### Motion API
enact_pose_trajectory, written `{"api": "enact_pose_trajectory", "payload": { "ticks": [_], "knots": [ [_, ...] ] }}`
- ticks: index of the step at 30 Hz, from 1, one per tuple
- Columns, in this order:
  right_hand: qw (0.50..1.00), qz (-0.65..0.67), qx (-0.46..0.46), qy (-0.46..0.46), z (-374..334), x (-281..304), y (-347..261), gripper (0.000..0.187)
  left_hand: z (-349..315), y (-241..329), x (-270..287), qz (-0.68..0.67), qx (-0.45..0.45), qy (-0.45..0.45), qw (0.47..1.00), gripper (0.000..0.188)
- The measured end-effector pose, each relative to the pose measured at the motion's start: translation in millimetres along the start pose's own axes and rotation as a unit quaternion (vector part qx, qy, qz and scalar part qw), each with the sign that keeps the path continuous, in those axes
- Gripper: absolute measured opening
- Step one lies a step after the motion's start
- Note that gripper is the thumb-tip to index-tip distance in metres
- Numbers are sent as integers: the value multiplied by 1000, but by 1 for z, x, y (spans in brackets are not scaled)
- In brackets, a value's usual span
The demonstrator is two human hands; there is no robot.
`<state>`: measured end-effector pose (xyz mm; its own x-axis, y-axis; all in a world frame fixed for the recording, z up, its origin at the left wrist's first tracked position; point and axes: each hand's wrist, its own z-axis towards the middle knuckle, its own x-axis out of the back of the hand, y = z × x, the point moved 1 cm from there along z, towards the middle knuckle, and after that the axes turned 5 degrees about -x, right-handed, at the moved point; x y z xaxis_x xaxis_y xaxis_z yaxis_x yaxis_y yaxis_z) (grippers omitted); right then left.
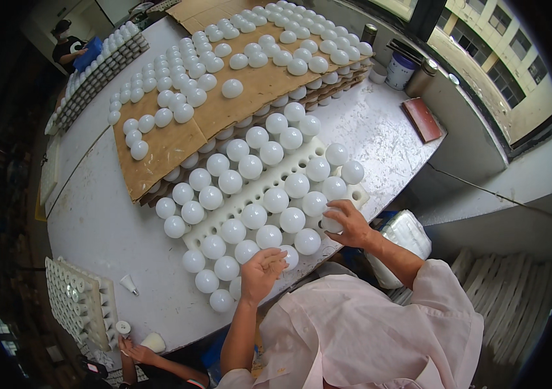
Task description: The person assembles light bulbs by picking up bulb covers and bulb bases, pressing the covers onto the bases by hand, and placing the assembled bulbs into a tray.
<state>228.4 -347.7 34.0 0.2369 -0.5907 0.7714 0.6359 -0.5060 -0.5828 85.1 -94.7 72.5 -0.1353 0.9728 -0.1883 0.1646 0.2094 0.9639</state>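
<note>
White round bulb globes point(270, 236) stand in rows in a pale foam tray with holes point(250, 191) on the table before me. My right hand point(350, 225) curls its fingers around a globe point(331, 224) at the tray's near right corner. At the near edge, my left hand point(263, 272) has its fingers bent together against another globe point(290, 257), covering its left side. The undersides of both globes are hidden. A strip of bare holes runs between the near rows and the far rows of globes point(250, 166).
Behind the tray, brown cardboard point(214, 104) carries many loose white domes over stacked layers. A red-brown box point(422, 120), a bucket point(400, 70) and a flask point(422, 78) stand at right. At lower left, a co-worker's hands point(134, 350) are near an upright tray point(81, 301); another person point(68, 48) stands far left.
</note>
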Motion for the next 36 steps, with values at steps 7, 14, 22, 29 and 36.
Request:
{"api": "enact_pose_trajectory", "payload": {
  "ticks": [7, 14, 22, 29, 36],
  "knots": [
    [997, 59, 51, 27, 13, 15, -8, 53, -16, -1, 16, 47, 13, 75, 996, 32],
    [981, 137, 78, 116, 208, 8, 10, 48, -44, 3, 33, 59, -23, 207, 976, 28],
    [997, -53, 1, 59, 435, -61, 75, 76, -119, 0, 79, 106, 7, 466, 878, 26],
    [989, -147, -29, -17, 454, -83, 46, 75, -180, -53, 174, 148, 58, 604, 781, 32],
    [918, 358, -144, -94, 297, -35, 14, 67, -160, -84, 345, 366, 80, 616, 693, 49]
  ]
}}
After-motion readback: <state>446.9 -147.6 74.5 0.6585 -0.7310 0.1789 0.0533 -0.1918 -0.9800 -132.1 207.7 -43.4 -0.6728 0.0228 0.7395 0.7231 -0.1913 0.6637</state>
